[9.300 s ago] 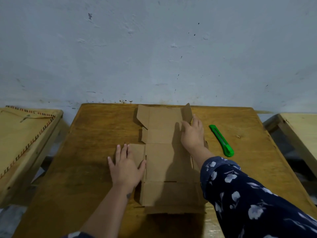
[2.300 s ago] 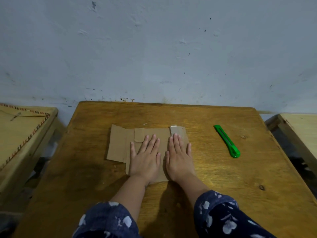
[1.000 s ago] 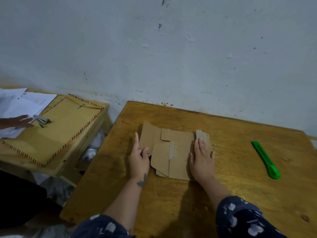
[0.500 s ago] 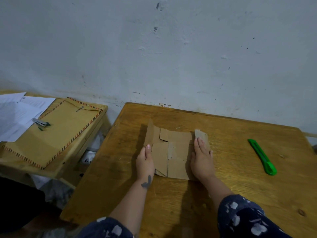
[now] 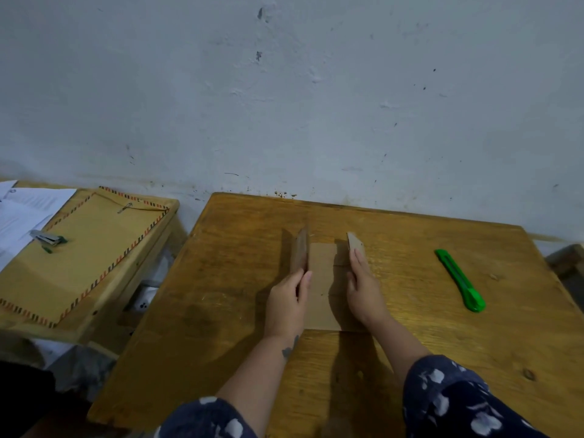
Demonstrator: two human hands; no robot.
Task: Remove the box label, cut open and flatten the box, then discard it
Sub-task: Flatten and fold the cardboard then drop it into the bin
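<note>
Lengthwise, cardboard box (image 5: 322, 286) points wallward, side flaps upturned

The box (image 5: 322, 286) is plain brown cardboard, cut open, lying at the table's centre. Its middle panel rests flat. Side panels at 9 o'clock and 3 o'clock stand raised on edge. No label is visible.

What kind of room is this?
Probably a plain workroom or office: a wooden table against a scuffed wall, and beside it a desk with papers and a stapler.
</note>
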